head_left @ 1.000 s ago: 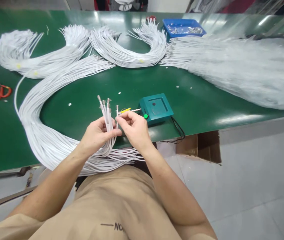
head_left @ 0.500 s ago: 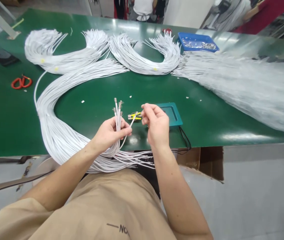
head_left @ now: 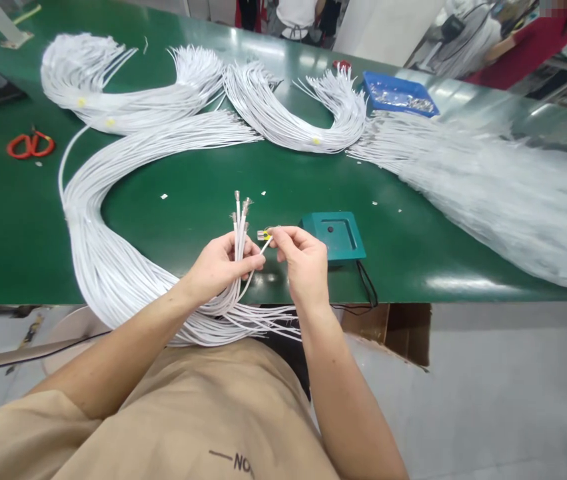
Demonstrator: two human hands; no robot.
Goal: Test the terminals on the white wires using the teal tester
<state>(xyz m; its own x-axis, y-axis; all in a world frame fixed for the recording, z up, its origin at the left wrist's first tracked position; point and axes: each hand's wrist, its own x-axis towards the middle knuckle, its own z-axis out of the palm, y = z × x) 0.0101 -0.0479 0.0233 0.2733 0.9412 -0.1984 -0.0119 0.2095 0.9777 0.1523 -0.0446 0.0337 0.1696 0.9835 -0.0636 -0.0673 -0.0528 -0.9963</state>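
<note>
My left hand is closed round a small bunch of white cables that stand upright, their metal-tipped ends fanned out above my fingers. My right hand pinches the end of one white cable, holding its tip against the yellow and metal connector that juts from the left side of the teal box. The box lies flat on the green table, and a black cord runs from it over the table's front edge. The held cables trail down into a long white bundle.
More white cable bundles curl across the back of the table and a wide sheaf spreads to the right. A blue tray of small metal parts stands behind it. Orange scissors lie at the left. People stand beyond the far edge.
My right hand drew one cable out of the bunch, carried it right toward the teal box and now holds its tip at the connector. The camera view shifted slightly.
</note>
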